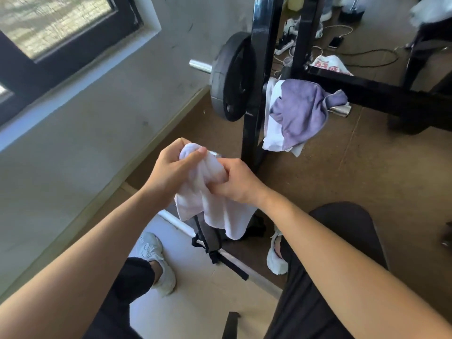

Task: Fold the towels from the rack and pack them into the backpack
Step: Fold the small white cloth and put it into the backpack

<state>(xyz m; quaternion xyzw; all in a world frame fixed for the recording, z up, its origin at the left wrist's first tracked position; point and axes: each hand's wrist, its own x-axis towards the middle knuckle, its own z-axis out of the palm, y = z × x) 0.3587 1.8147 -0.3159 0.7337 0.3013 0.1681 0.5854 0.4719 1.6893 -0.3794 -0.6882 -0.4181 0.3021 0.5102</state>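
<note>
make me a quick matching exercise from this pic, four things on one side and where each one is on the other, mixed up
Things:
1. white towel
2. purple towel
3. backpack
4. weight plate

Places:
A. on the floor between the person's feet
B. on the end of the barbell, left of the rack upright
C. draped over the bar on the rack
D. gripped by the left hand and the right hand

Pairs: 1-D, 2-C, 3-A, 4-B
</note>
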